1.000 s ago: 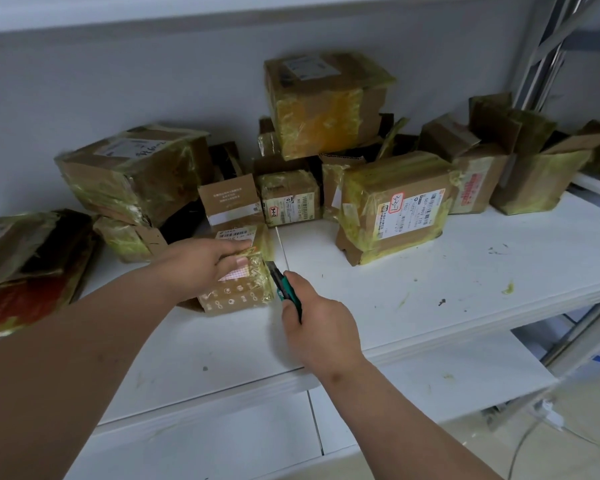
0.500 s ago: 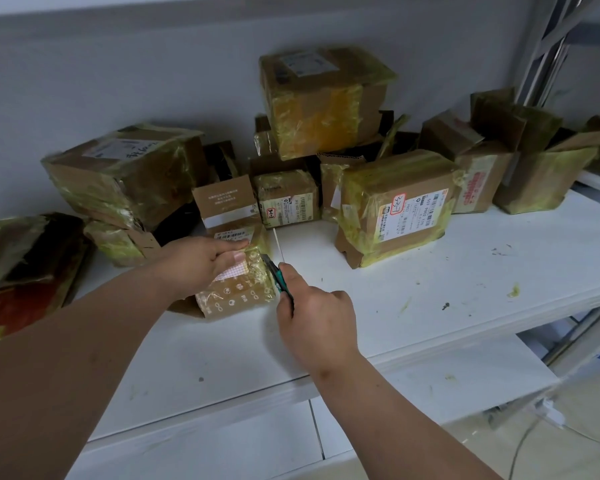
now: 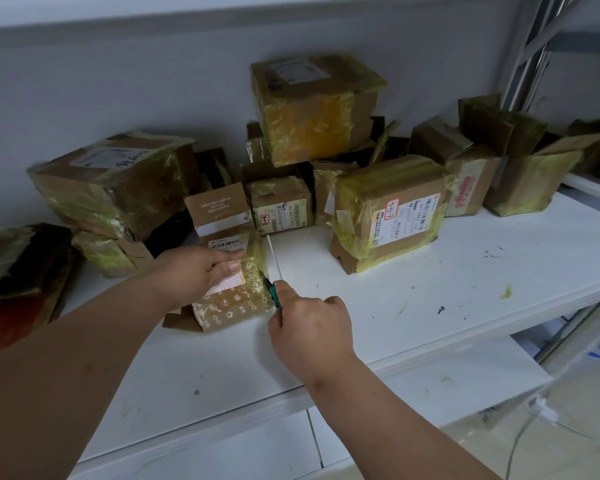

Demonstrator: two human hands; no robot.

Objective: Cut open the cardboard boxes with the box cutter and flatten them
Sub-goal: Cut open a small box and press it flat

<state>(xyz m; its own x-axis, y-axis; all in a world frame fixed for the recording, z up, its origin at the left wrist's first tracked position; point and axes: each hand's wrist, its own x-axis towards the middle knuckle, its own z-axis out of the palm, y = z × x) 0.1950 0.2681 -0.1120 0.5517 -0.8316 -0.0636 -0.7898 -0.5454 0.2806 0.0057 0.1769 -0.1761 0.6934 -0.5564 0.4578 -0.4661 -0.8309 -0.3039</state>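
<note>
A small taped cardboard box [image 3: 234,299] with white symbols on its front sits near the middle of the white shelf [image 3: 430,289]. My left hand [image 3: 194,271] rests on its top, fingers curled over the upper edge and holding it down. My right hand [image 3: 309,327] grips a green-handled box cutter [image 3: 272,292], whose tip touches the box's right side edge. Most of the cutter is hidden inside my fist.
Several taped cardboard boxes crowd the back of the shelf: a large one [image 3: 115,181] at left, a stacked one [image 3: 316,105] at centre, a labelled one [image 3: 388,209] to the right. Opened boxes [image 3: 499,161] stand at far right. A flattened pile [image 3: 18,271] lies left. A metal upright [image 3: 534,53] rises at right.
My right hand has moved slightly toward the box, bringing the cutter tip against its right side edge. My left hand stays on the box top.
</note>
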